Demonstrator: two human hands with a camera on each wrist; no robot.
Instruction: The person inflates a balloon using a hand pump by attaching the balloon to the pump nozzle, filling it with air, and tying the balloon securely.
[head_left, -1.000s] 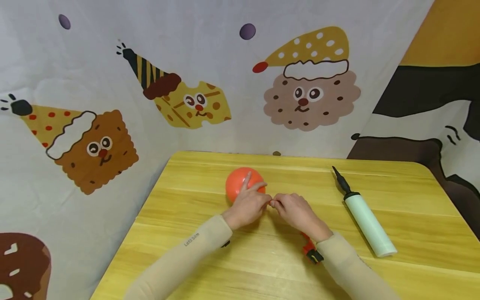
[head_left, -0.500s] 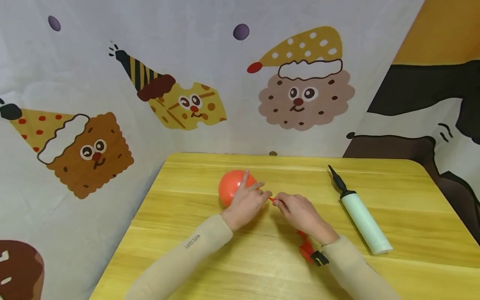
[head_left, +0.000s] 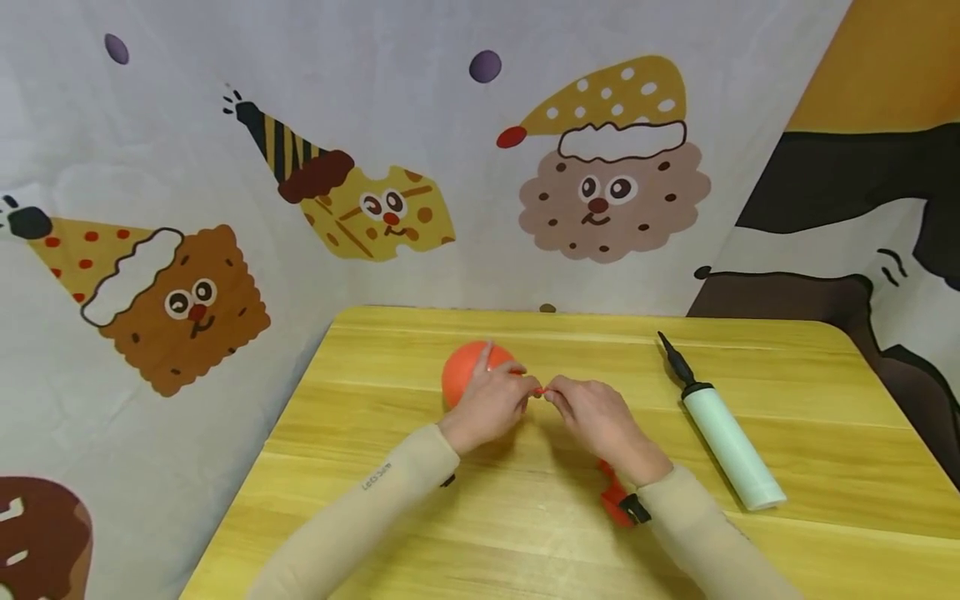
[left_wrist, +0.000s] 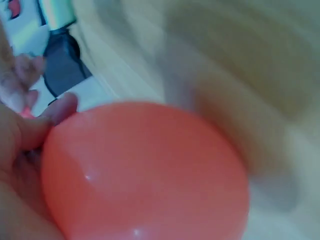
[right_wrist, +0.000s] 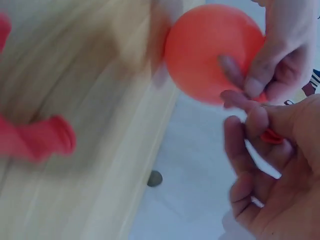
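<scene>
Inflated orange balloon point(head_left: 459, 373), pinched at neck point(head_left: 540, 392) by left grip point(head_left: 493, 406) and right grip point(head_left: 602, 419). Stretched less there than half a second ago, seemingly leaving workable slack.

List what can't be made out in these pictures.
Balloon, head view: partly covered by the left hand.
Balloon neck, head view: too small to tell if knotted.
Pump, left wrist view: cut off by the top edge.
Red piece, right wrist view: blurred, cut off by the left edge.
Sleeve print, head view: too small to read.
</scene>
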